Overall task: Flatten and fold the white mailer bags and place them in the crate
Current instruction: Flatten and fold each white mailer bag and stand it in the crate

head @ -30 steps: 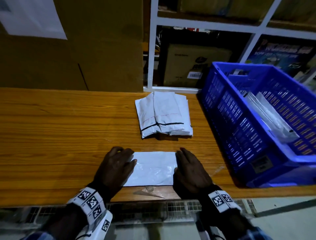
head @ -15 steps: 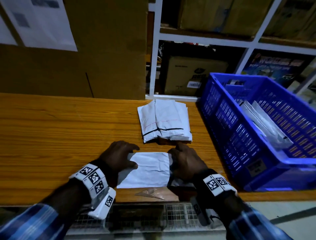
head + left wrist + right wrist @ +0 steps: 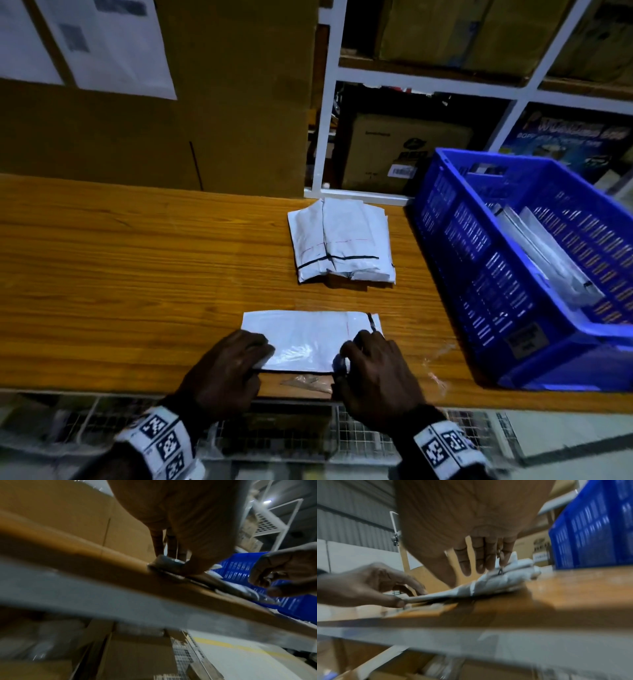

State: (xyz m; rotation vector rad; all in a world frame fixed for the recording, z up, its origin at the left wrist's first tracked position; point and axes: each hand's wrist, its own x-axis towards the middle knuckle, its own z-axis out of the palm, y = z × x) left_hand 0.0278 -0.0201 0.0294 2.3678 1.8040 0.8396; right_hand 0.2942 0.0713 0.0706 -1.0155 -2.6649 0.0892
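Observation:
A white mailer bag (image 3: 305,337) lies flat near the front edge of the wooden table (image 3: 137,274). My left hand (image 3: 255,356) pinches its near left edge, thumb below and fingers on top, as the left wrist view shows on the bag (image 3: 164,563). At the near right corner my right hand (image 3: 352,349) grips the bag, fingers curled over the bag (image 3: 488,586). A pile of folded white mailers (image 3: 342,240) sits further back. To the right stands the blue crate (image 3: 479,260), with mailers lying inside it.
A large cardboard box (image 3: 205,137) and a white shelf frame (image 3: 325,120) stand behind the table. A scrap of clear plastic (image 3: 308,380) lies at the front edge between my hands. Wire mesh runs under the table.
Both hands have gone from pressing flat on the bag's ends to gripping its near edge. More of the bag's far side now shows, with a black line at its right end.

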